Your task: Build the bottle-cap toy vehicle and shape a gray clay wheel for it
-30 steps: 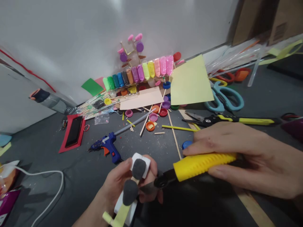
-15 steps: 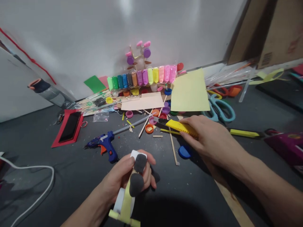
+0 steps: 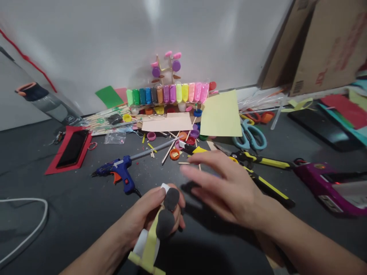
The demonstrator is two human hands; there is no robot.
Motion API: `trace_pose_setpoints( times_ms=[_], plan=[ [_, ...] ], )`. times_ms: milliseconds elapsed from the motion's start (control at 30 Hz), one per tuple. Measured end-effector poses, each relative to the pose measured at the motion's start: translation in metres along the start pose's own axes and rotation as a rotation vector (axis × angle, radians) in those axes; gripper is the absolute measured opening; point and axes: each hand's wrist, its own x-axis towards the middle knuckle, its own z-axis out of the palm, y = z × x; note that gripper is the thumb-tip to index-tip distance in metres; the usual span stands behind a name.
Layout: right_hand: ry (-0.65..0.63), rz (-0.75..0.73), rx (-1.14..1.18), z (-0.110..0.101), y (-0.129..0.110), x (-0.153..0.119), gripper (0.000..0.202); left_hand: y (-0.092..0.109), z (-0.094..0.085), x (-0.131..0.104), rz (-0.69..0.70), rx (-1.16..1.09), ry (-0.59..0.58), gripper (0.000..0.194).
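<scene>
A small craft piece (image 3: pixel 149 246) of white and pale yellow parts, with two dark grey discs (image 3: pixel 165 224), is held in my left hand (image 3: pixel 153 208) at the lower middle. My fingers wrap round its upper end and hide part of it. To the right, my right hand (image 3: pixel 226 187) hovers with its fingers apart and nothing in them. Just beyond its fingertips a yellow cutter (image 3: pixel 197 150) lies on the dark table, partly covered by the hand. The blue glue gun (image 3: pixel 124 172) lies left of my hands, a glue stick (image 3: pixel 155 149) reaching from its back.
A phone (image 3: pixel 73 149) on red paper and a bottle (image 3: pixel 48 103) stand at the left. Clay packets (image 3: pixel 169 94), yellow paper (image 3: pixel 220 114), teal scissors (image 3: pixel 254 135) and small caps lie behind. Yellow-black pliers (image 3: pixel 266 160) and a purple tool (image 3: pixel 329 187) are right.
My right hand has let go of the yellow cutter, opened and moved left and nearer to my left hand. The view has shifted a little to the right. My left hand keeps its hold.
</scene>
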Motion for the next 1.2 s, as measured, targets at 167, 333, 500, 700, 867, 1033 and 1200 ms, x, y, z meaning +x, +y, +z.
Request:
trace_pose_setpoints(
  times_ms=[167, 333, 500, 700, 867, 1033, 1200],
  plan=[
    [0.046, -0.172, -0.046, 0.0, -0.016, 0.008, 0.025, 0.002, -0.002, -0.006, -0.119, 0.042, 0.084, 0.046],
    [0.012, -0.216, -0.156, -0.003, -0.017, 0.01, 0.025, 0.002, -0.003, -0.007, -0.203, 0.069, 0.155, 0.046],
    [0.007, -0.235, -0.159, -0.006, -0.018, 0.007, 0.027, 0.002, -0.003, -0.007, -0.22, 0.044, 0.136, 0.044],
    [-0.011, -0.044, 0.003, 0.0, -0.019, -0.001, 0.037, 0.006, 0.003, -0.007, -0.175, -0.023, 0.098, 0.042],
    [-0.123, 0.08, 0.117, 0.014, -0.03, -0.003, 0.061, -0.001, 0.001, -0.004, -0.18, -0.117, 0.184, 0.042],
    [-0.176, 0.167, 0.345, 0.021, -0.037, -0.003, 0.056, -0.006, 0.001, -0.003, -0.207, -0.171, 0.179, 0.05],
    [-0.211, 0.299, 0.696, 0.011, -0.029, 0.001, 0.042, -0.002, 0.003, -0.006, -0.211, -0.152, 0.037, 0.046]
  ],
)
